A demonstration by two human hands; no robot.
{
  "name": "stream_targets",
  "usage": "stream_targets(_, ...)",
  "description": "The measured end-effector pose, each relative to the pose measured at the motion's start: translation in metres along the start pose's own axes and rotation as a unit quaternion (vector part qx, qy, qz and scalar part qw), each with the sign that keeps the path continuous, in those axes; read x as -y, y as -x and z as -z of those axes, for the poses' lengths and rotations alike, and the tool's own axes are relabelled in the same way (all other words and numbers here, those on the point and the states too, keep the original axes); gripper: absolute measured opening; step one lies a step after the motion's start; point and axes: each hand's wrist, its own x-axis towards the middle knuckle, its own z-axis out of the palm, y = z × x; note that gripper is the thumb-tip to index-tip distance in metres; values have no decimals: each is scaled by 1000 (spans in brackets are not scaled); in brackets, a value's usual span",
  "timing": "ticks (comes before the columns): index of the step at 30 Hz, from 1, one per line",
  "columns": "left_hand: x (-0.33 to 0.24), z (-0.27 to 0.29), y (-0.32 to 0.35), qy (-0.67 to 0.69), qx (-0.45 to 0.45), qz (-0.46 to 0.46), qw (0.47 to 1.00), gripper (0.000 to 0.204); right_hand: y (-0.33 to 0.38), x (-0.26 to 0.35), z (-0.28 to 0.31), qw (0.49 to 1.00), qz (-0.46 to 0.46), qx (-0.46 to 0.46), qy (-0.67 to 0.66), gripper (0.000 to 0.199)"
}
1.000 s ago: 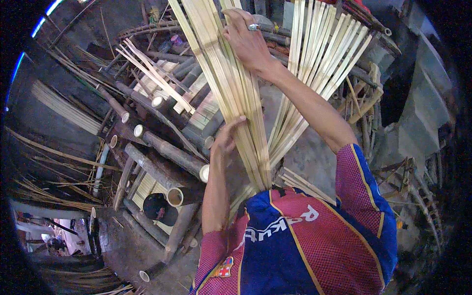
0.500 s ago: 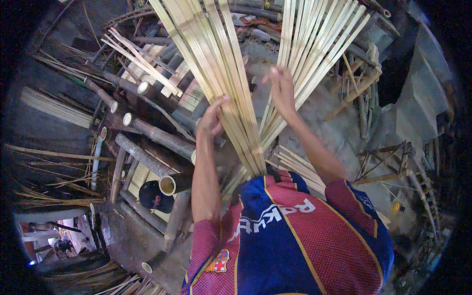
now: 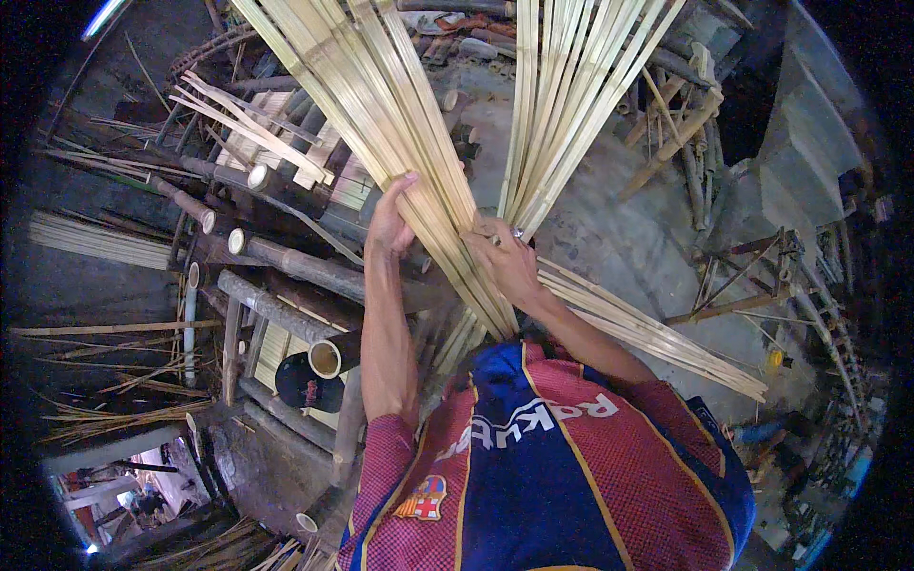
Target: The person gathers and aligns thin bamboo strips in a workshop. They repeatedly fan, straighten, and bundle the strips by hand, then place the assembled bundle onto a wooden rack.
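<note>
A long bundle of pale bamboo strips (image 3: 376, 114) fans out away from me, its near ends narrowing toward my lap. My left hand (image 3: 390, 219) grips its left edge, thumb on top and fingers partly hidden beneath. On the opposite edge, lower down, my right hand (image 3: 505, 255) is closed with bent fingers against the strips; a ring shows on one finger. A second fan of bamboo strips (image 3: 571, 105) spreads beyond my right hand. More thin strips (image 3: 657, 333) stretch out to the right from under my right forearm.
Bamboo-pole frames (image 3: 286, 247) stand close on my left, with a dark cap (image 3: 307, 383) on a slatted surface. Stacked strips (image 3: 100, 240) lie farther left. At the right are a pole rack (image 3: 743, 276) and a grey slab (image 3: 809, 162).
My right hand has come down from the air near the second fan to the right edge of the held bundle. My left hand keeps its grip. The view has shifted slightly.
</note>
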Motion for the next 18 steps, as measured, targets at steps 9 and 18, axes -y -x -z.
stream_targets(9,-2,14,25,3,-15,-41,999,65,-2,10,-15,999,28,-20,-4,18)
stream_targets(18,-3,23,51,10,-79,-41,996,55,-30,74,0,992,58,-105,-36,16)
